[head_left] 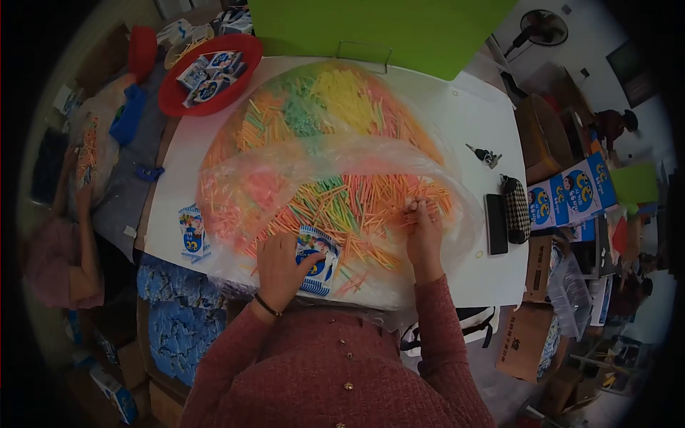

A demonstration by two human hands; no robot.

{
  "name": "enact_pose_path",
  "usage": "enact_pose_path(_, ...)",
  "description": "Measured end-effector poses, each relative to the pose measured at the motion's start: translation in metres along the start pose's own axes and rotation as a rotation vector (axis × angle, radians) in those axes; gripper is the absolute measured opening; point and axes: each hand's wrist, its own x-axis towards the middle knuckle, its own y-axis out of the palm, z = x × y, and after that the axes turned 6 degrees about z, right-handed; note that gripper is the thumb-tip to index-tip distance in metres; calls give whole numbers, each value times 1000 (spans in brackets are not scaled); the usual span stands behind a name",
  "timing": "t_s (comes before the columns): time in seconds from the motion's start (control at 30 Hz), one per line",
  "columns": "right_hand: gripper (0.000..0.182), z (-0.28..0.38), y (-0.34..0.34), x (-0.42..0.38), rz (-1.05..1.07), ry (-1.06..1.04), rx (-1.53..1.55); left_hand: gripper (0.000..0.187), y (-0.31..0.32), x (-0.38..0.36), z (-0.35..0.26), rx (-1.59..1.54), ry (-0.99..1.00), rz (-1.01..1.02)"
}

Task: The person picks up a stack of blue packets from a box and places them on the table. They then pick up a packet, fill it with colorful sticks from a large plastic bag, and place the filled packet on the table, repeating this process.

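A large clear plastic bag (321, 153) lies open on the white table (489, 107), full of thin sticks (335, 207) in orange, pink, green and yellow. My left hand (280, 265) rests at the bag's near left, its thumb apart from the fingers and touching a blue and white packet (317, 260). Over the right part of the sticks, my right hand (423, 232) has its fingertips pinched together; what they hold is too small to name. Another blue and white packet (193, 233) lies on the table left of the bag.
A red basin (171, 93) of packets stands at the back left. Keys (485, 155), a phone (496, 224) and a checkered pouch (515, 209) lie at the right. A green panel (385, 32) stands behind. Another person (85, 264) works at the far left.
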Motion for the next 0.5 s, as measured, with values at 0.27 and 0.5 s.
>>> enact_pose_path(0.27,13,-2,5,-5,-105,94,137,28,6,6,11,-673,-389,193)
enact_pose_path(0.5,11,10,-3,-5,28,2,-327,19,-4,10,12,92,192,-237)
